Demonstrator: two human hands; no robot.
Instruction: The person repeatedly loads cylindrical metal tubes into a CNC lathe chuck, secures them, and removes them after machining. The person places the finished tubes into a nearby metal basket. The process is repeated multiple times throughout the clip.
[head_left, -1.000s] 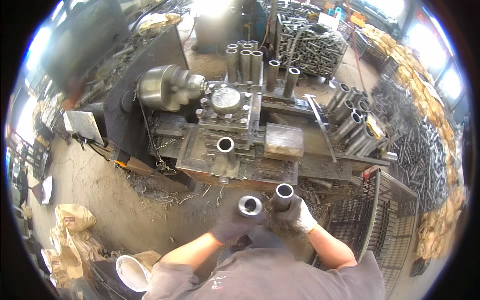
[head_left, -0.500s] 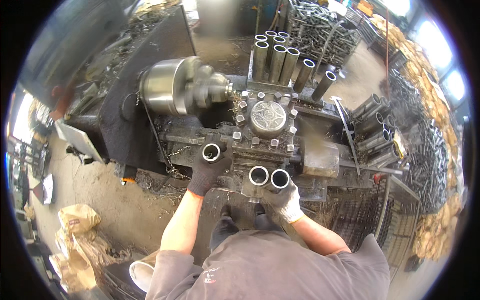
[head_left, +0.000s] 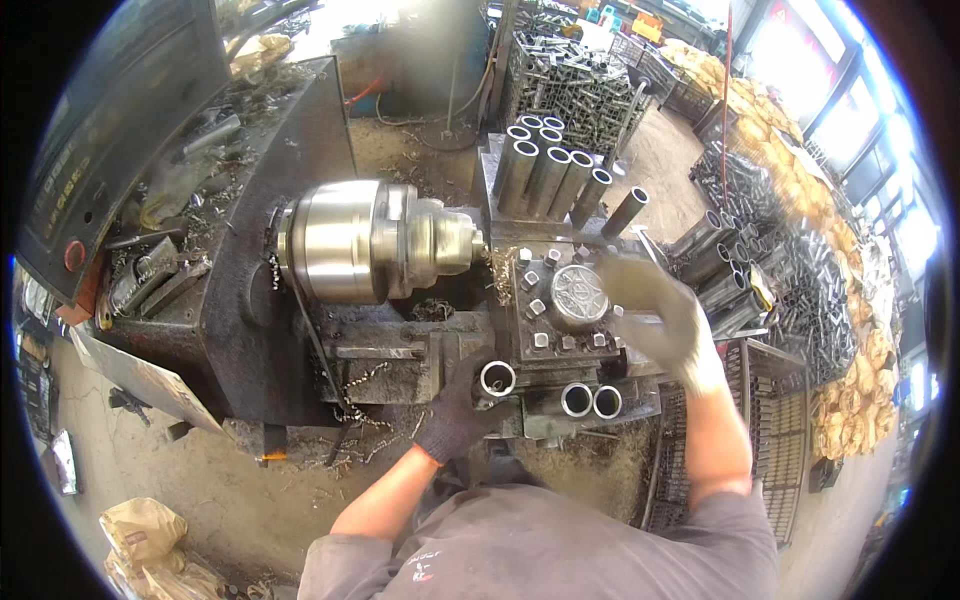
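Two tubes (head_left: 592, 408) stand side by side on the carriage (head_left: 640, 400), already set down; a third tube (head_left: 497, 380) isn't down yet, the left hand (head_left: 452, 408) wrapped round it near the front edge. More pieces (head_left: 548, 182) stand upright behind the tool post (head_left: 580, 296). Half a second ago the right hand (head_left: 655, 318) had hold of one of that front pair; now it's off it, blurred above the tool post, and I can't tell whether its fingers are closed.
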